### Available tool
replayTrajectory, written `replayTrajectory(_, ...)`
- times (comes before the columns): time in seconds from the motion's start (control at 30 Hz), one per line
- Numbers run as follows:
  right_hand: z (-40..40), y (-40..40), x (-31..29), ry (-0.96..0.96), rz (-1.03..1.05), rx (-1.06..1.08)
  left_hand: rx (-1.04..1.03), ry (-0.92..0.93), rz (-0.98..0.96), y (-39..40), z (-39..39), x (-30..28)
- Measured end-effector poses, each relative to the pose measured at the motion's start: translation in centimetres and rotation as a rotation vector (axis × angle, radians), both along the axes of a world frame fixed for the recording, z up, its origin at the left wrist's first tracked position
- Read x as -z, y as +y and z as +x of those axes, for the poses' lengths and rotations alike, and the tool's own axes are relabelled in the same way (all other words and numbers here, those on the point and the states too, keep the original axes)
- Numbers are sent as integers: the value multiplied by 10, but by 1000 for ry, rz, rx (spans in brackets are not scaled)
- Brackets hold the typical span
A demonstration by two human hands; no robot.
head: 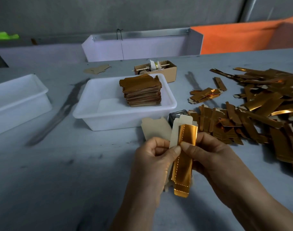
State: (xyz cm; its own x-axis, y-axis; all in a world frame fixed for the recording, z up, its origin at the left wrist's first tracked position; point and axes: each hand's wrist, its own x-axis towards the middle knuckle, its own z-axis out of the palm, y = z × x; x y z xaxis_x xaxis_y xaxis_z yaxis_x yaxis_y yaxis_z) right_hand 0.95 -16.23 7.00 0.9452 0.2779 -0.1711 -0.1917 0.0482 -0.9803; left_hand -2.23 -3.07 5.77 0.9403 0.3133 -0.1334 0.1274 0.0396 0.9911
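Both my hands hold one gold foil carton blank (184, 164), a long strip with a pale cardboard back and a dashed fold line, upright above the table. My left hand (152, 162) pinches its left edge between thumb and curled fingers. My right hand (210, 157) grips its right side, thumb on the gold face. A neat stack of gold blanks (142, 92) stands in the white plastic tray (109, 117) just beyond my hands. A loose heap of gold blanks (259, 110) spreads over the table to the right.
A second white tray (17, 100) sits at the left. A small brown cardboard box (169, 69) with string and sticks stands behind the middle tray. A white bin (139, 45) and an orange panel (242, 37) line the table's far edge.
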Motion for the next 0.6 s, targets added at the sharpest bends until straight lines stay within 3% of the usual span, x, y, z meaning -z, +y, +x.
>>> replayTrajectory(0.4, 2, 4, 7, -11, -67, 108, -125, -116, 152, -11, -3, 3)
replayTrajectory(0.5, 3, 5, 9, 17, -41, 133, -175, -188, 361, -17, -5, 6)
replayTrajectory(0.6, 2, 6, 8, 37, -32, 125, -217, -324, 800, -22, -7, 4)
